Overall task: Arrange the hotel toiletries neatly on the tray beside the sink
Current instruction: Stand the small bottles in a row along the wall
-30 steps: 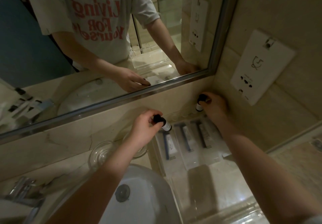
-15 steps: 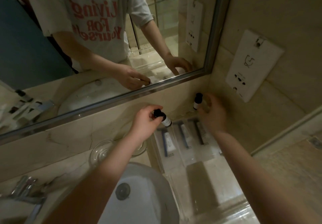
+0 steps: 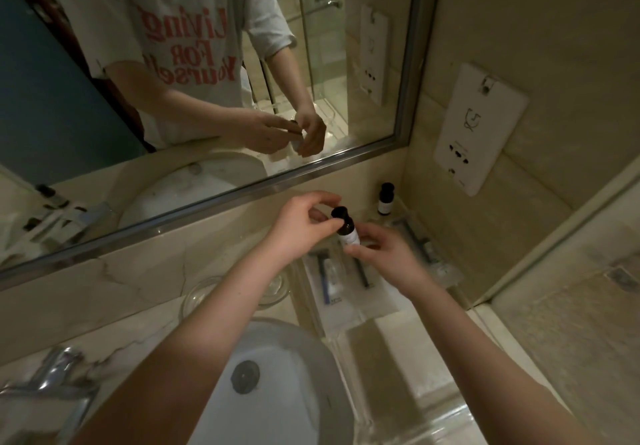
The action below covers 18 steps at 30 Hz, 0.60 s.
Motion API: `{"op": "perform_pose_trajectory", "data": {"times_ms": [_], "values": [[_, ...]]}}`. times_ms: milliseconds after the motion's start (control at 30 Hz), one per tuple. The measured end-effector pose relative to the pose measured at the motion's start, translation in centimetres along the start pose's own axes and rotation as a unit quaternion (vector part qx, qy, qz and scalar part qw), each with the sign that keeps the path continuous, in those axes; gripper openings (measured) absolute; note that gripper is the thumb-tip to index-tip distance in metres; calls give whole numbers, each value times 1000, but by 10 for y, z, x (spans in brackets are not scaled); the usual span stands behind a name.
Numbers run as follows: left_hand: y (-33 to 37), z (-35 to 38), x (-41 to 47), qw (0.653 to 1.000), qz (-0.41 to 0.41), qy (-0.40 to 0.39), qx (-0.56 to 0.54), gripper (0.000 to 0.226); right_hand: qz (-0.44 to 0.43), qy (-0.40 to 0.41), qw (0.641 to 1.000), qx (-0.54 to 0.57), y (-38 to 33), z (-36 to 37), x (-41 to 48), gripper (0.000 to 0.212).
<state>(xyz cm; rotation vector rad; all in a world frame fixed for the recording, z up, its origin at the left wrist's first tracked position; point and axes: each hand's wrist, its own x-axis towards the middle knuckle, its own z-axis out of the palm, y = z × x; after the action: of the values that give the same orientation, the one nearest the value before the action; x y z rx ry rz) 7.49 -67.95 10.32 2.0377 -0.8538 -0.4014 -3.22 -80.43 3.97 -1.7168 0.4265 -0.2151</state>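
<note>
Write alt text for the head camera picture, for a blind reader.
A left hand and right hand hold a small dark bottle with black cap and white label over a clear tray of packaged toiletries beside a white sink. A matching bottle stands upright in the corner.

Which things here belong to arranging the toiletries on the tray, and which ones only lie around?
Job: the small bottle held by the left hand and right hand; the second bottle in the corner; wrapped packets; tray.
Lying about: glass dish, sink, tap, socket plate.
</note>
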Motion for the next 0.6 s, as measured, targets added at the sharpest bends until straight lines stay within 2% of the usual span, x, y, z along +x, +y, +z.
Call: {"op": "perform_pose_trajectory", "data": {"times_ms": [200, 300, 400, 500, 600], "values": [[-1, 14, 17, 999, -33, -13, 40, 23, 46, 1, 999, -21, 13, -10, 12, 30], [1, 26, 38, 995, -20, 14, 92, 17, 69, 106, 992, -29, 24, -26, 29, 29], [1, 39, 59, 991, -27, 29, 125, 18, 73, 202, 972, -101, 28, -40, 39, 32], [-5, 49, 73, 983, 1, 18, 183, 21, 39, 214, 969, -121, 32, -45, 51, 28], [-12, 55, 80, 974, 18, -2, 225, 27, 50, 215, 968, -118, 35, -44, 69, 41]]}}
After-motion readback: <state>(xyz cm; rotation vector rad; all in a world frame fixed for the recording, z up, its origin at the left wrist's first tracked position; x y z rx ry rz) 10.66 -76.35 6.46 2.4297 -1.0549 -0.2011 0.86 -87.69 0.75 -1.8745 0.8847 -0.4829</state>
